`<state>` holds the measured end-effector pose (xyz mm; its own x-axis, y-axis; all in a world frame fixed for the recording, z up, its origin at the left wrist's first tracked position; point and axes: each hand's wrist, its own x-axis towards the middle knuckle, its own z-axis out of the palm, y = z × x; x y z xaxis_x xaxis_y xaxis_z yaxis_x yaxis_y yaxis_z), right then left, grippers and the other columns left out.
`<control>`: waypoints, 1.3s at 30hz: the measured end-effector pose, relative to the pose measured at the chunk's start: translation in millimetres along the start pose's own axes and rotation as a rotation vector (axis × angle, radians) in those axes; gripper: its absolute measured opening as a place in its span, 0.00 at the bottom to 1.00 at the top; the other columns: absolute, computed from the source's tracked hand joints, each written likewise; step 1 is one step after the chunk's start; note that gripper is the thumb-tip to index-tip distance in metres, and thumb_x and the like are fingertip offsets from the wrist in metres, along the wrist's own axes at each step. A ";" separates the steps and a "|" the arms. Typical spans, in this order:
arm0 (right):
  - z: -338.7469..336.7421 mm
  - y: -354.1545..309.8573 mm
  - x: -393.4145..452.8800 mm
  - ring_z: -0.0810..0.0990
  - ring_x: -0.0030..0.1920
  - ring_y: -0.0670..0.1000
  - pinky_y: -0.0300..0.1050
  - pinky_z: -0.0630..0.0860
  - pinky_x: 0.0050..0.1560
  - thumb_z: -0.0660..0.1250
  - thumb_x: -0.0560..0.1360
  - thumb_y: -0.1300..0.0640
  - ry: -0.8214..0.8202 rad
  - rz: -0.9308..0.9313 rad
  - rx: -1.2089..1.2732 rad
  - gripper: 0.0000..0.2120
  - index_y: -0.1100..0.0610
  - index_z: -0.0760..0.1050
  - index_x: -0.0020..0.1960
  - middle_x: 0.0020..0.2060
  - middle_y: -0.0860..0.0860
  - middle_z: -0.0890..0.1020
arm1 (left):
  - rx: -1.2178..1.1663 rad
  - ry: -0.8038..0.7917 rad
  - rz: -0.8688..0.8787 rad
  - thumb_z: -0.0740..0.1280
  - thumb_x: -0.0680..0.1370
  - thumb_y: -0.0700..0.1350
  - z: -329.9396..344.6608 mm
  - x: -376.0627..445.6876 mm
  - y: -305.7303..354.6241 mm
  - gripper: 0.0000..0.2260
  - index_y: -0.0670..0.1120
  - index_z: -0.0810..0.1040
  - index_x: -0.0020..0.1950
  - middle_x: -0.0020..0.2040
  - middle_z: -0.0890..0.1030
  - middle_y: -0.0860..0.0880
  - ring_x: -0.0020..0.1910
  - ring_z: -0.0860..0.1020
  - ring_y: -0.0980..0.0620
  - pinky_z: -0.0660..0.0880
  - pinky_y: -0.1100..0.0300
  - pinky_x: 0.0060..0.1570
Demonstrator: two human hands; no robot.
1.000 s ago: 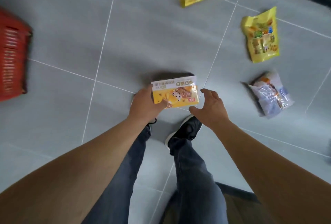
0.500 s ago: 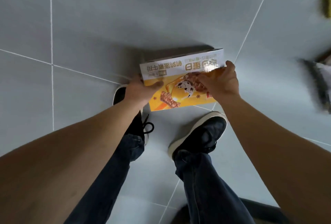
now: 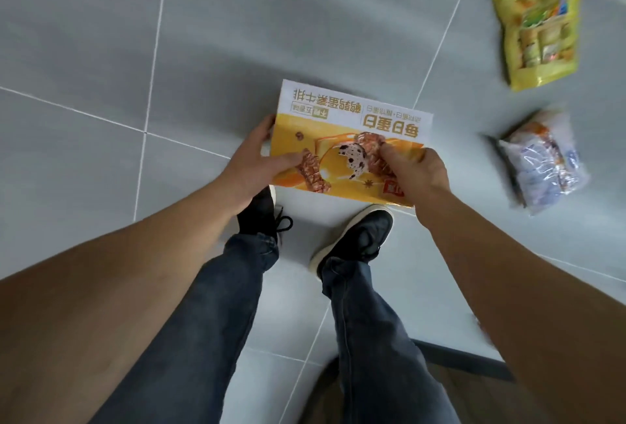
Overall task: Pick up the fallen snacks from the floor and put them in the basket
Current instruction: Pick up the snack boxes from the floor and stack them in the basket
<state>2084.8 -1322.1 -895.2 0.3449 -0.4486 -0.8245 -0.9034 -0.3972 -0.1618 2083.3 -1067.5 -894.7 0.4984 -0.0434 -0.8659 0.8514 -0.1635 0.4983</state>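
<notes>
Forearms reach forward and down from the bottom corners of the view, above legs in dark jeans and two black shoes (image 3: 355, 237) planted on grey floor tiles (image 3: 84, 34). Just past the toes, both hands grip a flat yellow-and-white snack box (image 3: 352, 118). The left hand (image 3: 252, 162) clasps its left edge, thumb laid across the printed top and fingers tucked beneath. The right hand (image 3: 416, 174) clamps the near right corner, thumb pressed on top, the other fingers out of sight under the box. The box appears lifted clear of the floor, its printing upside down to the wearer.

Further off to the right lie two more fallen snacks: a clear and white packet (image 3: 545, 159), and beyond it a yellow bag (image 3: 538, 20), both on the tiles and well apart from the hands.

Judging by this, the step in hand is carrying the first item away. The next move calls for turning to find the basket and lowering the box in flat, then coming back for the two bags.

No basket is in view, so its direction cannot be told. Both bags are smeared by motion blur, their labels unreadable. A dark strip along the bottom edge, behind the legs, is too cropped to identify.
</notes>
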 end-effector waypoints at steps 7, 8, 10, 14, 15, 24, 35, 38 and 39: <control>-98.3 -67.9 -151.5 0.78 0.59 0.59 0.53 0.75 0.62 0.69 0.70 0.32 0.005 -0.079 0.034 0.35 0.57 0.73 0.65 0.59 0.54 0.80 | 0.026 -0.044 0.105 0.77 0.69 0.51 -38.3 -148.7 114.9 0.32 0.64 0.68 0.69 0.62 0.79 0.58 0.61 0.78 0.55 0.76 0.54 0.54; -115.9 -80.5 -180.6 0.78 0.59 0.59 0.52 0.75 0.61 0.69 0.71 0.33 0.016 -0.124 0.040 0.34 0.57 0.73 0.64 0.59 0.55 0.80 | 0.012 -0.046 0.132 0.76 0.70 0.50 -45.7 -176.4 138.1 0.29 0.65 0.70 0.68 0.59 0.81 0.57 0.59 0.80 0.53 0.77 0.53 0.52; -141.9 -96.4 -233.3 0.78 0.60 0.59 0.49 0.74 0.59 0.69 0.73 0.35 0.007 -0.214 0.034 0.32 0.56 0.70 0.67 0.60 0.55 0.80 | -0.058 -0.048 0.117 0.73 0.74 0.44 -55.6 -225.6 171.3 0.23 0.63 0.74 0.65 0.53 0.84 0.56 0.51 0.83 0.53 0.78 0.57 0.45; -183.8 -118.1 -332.1 0.75 0.65 0.55 0.45 0.70 0.60 0.72 0.74 0.41 0.085 -0.563 -0.009 0.34 0.57 0.66 0.71 0.62 0.53 0.77 | -0.148 0.004 0.030 0.70 0.76 0.48 -72.9 -309.5 216.4 0.14 0.60 0.78 0.60 0.52 0.85 0.51 0.50 0.84 0.48 0.79 0.50 0.49; -190.4 -118.8 -352.4 0.72 0.68 0.56 0.47 0.68 0.65 0.70 0.73 0.38 0.146 -0.677 -0.074 0.36 0.57 0.66 0.73 0.66 0.55 0.74 | -0.178 0.017 0.000 0.70 0.76 0.49 -75.3 -327.7 222.6 0.12 0.58 0.78 0.58 0.52 0.85 0.50 0.49 0.84 0.46 0.78 0.49 0.49; -217.0 -94.9 -467.1 0.64 0.76 0.60 0.62 0.47 0.76 0.76 0.60 0.33 0.327 -1.391 -1.057 0.56 0.52 0.54 0.78 0.76 0.53 0.66 | -0.329 0.119 -0.142 0.72 0.73 0.55 -76.0 -469.0 240.2 0.13 0.48 0.79 0.50 0.45 0.81 0.44 0.41 0.81 0.44 0.78 0.53 0.38; -193.0 -101.3 -551.5 0.76 0.60 0.59 0.59 0.67 0.66 0.80 0.55 0.40 0.402 -1.753 -1.113 0.46 0.54 0.71 0.69 0.61 0.53 0.78 | -0.367 0.373 -0.019 0.68 0.67 0.63 -96.7 -589.6 173.6 0.22 0.48 0.81 0.50 0.48 0.83 0.43 0.45 0.82 0.43 0.78 0.50 0.52; -168.7 -106.6 -581.1 0.78 0.57 0.58 0.55 0.70 0.61 0.77 0.55 0.42 0.346 -1.841 -1.124 0.44 0.53 0.71 0.68 0.58 0.51 0.79 | 0.014 0.648 0.155 0.66 0.70 0.65 -120.1 -612.9 147.9 0.34 0.49 0.70 0.72 0.70 0.74 0.48 0.67 0.74 0.47 0.71 0.53 0.65; -158.9 -108.8 -592.5 0.78 0.57 0.58 0.54 0.69 0.61 0.76 0.55 0.43 0.316 -1.853 -1.137 0.44 0.53 0.70 0.69 0.59 0.51 0.78 | 0.123 0.731 0.239 0.68 0.72 0.63 -127.5 -623.3 139.3 0.35 0.49 0.65 0.75 0.73 0.70 0.48 0.71 0.70 0.48 0.67 0.54 0.69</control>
<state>2019.2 -1140.3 -303.0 0.5219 0.8515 -0.0498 0.8505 -0.5240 -0.0453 1912.0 -937.5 -280.0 0.6835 0.5625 -0.4653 0.7045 -0.3415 0.6221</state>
